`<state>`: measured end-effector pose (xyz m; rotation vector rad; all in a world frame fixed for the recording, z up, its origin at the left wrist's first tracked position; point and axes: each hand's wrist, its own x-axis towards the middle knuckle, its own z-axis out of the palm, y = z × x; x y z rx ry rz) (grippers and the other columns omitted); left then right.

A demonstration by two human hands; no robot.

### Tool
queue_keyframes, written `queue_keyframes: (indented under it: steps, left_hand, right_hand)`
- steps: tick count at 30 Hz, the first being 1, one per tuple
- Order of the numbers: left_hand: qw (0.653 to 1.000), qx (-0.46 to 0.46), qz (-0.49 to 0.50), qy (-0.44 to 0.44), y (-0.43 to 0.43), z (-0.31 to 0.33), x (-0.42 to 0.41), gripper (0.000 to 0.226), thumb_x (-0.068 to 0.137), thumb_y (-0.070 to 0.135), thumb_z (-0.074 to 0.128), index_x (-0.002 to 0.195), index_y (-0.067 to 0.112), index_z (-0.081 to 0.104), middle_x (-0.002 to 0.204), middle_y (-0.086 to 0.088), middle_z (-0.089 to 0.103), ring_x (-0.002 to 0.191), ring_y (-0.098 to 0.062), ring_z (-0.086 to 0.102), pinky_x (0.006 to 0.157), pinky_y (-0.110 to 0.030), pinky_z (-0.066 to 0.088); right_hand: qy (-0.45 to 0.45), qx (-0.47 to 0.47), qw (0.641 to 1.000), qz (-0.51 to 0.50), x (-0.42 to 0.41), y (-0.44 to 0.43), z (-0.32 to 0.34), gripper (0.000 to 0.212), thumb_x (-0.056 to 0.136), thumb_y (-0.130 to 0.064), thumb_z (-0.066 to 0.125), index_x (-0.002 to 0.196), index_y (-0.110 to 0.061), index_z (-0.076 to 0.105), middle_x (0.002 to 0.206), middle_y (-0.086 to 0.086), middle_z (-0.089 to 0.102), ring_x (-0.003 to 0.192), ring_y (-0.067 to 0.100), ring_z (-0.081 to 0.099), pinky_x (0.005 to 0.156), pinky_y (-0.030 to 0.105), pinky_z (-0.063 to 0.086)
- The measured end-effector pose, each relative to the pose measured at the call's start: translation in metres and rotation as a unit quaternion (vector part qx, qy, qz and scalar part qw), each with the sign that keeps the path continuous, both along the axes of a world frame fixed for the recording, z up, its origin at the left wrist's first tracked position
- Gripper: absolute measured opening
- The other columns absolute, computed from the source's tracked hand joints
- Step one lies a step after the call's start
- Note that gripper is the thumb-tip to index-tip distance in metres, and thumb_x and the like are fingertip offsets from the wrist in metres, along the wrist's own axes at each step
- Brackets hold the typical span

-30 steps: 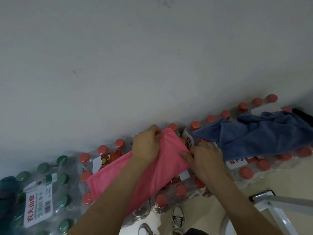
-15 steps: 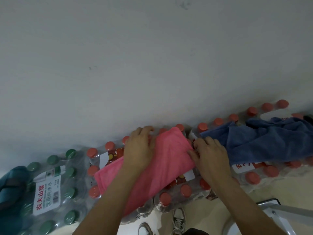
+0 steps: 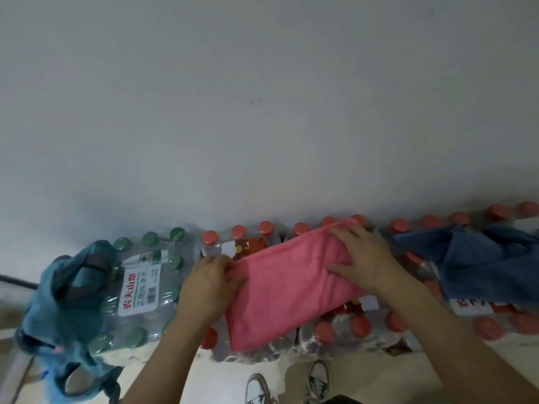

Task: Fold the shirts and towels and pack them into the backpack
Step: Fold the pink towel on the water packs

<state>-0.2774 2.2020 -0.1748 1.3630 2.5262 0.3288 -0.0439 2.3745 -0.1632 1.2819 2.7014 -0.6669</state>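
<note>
A pink towel [image 3: 287,284] lies folded in a long strip on shrink-wrapped packs of bottled water. My left hand [image 3: 208,290] grips its left end, fingers curled over the edge. My right hand [image 3: 361,258] presses flat on the towel's right end. A crumpled blue towel [image 3: 484,266] lies on the bottles at the far right. A teal backpack [image 3: 62,313] slumps at the left edge, partly on the green-capped pack, with its opening gaping at the lower left.
Red-capped bottle packs [image 3: 358,328] and a green-capped pack [image 3: 140,287] stand against a plain grey wall [image 3: 262,112]. The light floor [image 3: 221,383] and my white sneakers [image 3: 256,389] show below.
My left hand slid from the towel's middle to its left end and took hold of it. My right hand came up onto the right end. The view shifted right, showing the backpack.
</note>
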Motion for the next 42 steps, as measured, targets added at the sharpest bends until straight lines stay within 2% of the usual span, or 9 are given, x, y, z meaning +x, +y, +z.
queue_keyframes:
  steps: [5, 11, 17, 22, 28, 34, 37, 40, 42]
  left_hand:
    - [1.000, -0.009, 0.012, -0.024, 0.003, 0.010, -0.002, 0.015, 0.081, 0.038, 0.069, 0.077, 0.025, 0.061, 0.080, 0.008, 0.056, 0.075, -0.014, 0.054, 0.064, -0.028, 0.043]
    - [0.953, 0.124, 0.179, -0.212, -0.005, 0.015, -0.013, 0.010, 0.082, 0.017, 0.072, 0.083, 0.020, 0.062, 0.078, 0.002, 0.069, 0.055, -0.020, 0.064, 0.052, -0.035, 0.055]
    - [0.991, 0.073, 0.102, -0.040, -0.012, -0.006, -0.004, 0.031, 0.087, 0.043, 0.059, 0.108, 0.020, 0.055, 0.095, -0.003, 0.063, 0.084, -0.022, 0.059, 0.069, -0.033, 0.047]
    - [0.996, 0.020, 0.080, 0.043, -0.017, 0.001, 0.004, 0.044, 0.090, 0.056, 0.047, 0.115, 0.019, 0.045, 0.088, -0.003, 0.066, 0.076, -0.026, 0.064, 0.061, -0.032, 0.046]
    - [0.981, 0.059, 0.151, -0.105, -0.006, 0.005, 0.006, 0.049, 0.079, 0.033, 0.072, 0.123, 0.019, 0.054, 0.109, 0.000, 0.068, 0.097, -0.024, 0.063, 0.076, -0.031, 0.047]
    - [0.988, 0.040, 0.118, -0.096, -0.001, 0.007, 0.009, 0.015, 0.083, 0.027, 0.065, 0.087, 0.013, 0.065, 0.076, 0.004, 0.062, 0.069, -0.013, 0.055, 0.053, -0.022, 0.037]
    - [0.959, 0.141, 0.153, -0.192, -0.008, 0.010, 0.016, 0.010, 0.088, 0.022, 0.061, 0.091, 0.017, 0.053, 0.076, 0.007, 0.059, 0.070, -0.011, 0.054, 0.053, -0.020, 0.036]
    - [0.885, 0.241, 0.182, -0.353, -0.018, 0.012, 0.025, 0.047, 0.084, 0.016, 0.068, 0.120, 0.025, 0.039, 0.099, 0.004, 0.061, 0.088, -0.012, 0.060, 0.069, -0.018, 0.047]
    - [0.903, 0.225, 0.120, -0.347, -0.027, 0.005, 0.031, 0.072, 0.078, 0.011, 0.073, 0.128, 0.038, 0.029, 0.118, 0.013, 0.052, 0.101, -0.008, 0.057, 0.082, -0.025, 0.048]
  right_hand:
    - [0.009, -0.022, 1.000, -0.006, 0.000, 0.001, -0.002, 0.080, 0.078, -0.051, 0.068, 0.145, -0.033, 0.028, 0.149, -0.002, 0.027, 0.134, 0.022, 0.030, 0.108, 0.035, 0.028]
    - [-0.017, -0.041, 0.999, -0.015, 0.002, 0.000, -0.001, 0.095, 0.073, -0.068, 0.062, 0.149, -0.040, 0.012, 0.149, -0.004, 0.020, 0.133, 0.026, 0.022, 0.110, 0.040, 0.025]
    - [-0.044, 0.012, 0.999, -0.017, -0.002, -0.016, -0.004, 0.080, 0.079, -0.080, 0.011, 0.149, -0.043, 0.000, 0.156, -0.006, 0.008, 0.140, 0.029, 0.011, 0.111, 0.047, 0.021]
    - [-0.077, 0.032, 0.995, -0.049, -0.010, -0.035, -0.018, 0.070, 0.086, -0.071, 0.006, 0.147, -0.043, -0.013, 0.159, -0.008, -0.013, 0.145, 0.025, -0.007, 0.112, 0.055, 0.012]
    - [-0.074, 0.044, 0.994, -0.068, -0.012, -0.041, -0.027, 0.066, 0.087, -0.071, 0.004, 0.143, -0.047, -0.021, 0.158, -0.010, -0.020, 0.146, 0.020, -0.015, 0.112, 0.055, 0.007]
    - [-0.071, 0.058, 0.993, -0.072, -0.012, -0.043, -0.030, 0.065, 0.088, -0.070, 0.003, 0.142, -0.046, -0.023, 0.157, -0.009, -0.021, 0.145, 0.018, -0.016, 0.113, 0.053, 0.005]
    - [-0.069, 0.057, 0.993, -0.074, -0.013, -0.043, -0.031, 0.064, 0.089, -0.069, 0.003, 0.143, -0.045, -0.021, 0.158, -0.009, -0.020, 0.145, 0.017, -0.016, 0.114, 0.054, 0.006]
    - [-0.071, 0.053, 0.993, -0.083, -0.016, -0.046, -0.030, 0.064, 0.089, -0.068, 0.002, 0.145, -0.044, -0.019, 0.158, -0.008, -0.019, 0.146, 0.018, -0.015, 0.113, 0.055, 0.004]
    - [-0.077, 0.053, 0.992, -0.088, -0.019, -0.047, -0.030, 0.064, 0.089, -0.067, 0.002, 0.145, -0.043, -0.019, 0.158, -0.008, -0.018, 0.146, 0.018, -0.015, 0.113, 0.055, 0.004]
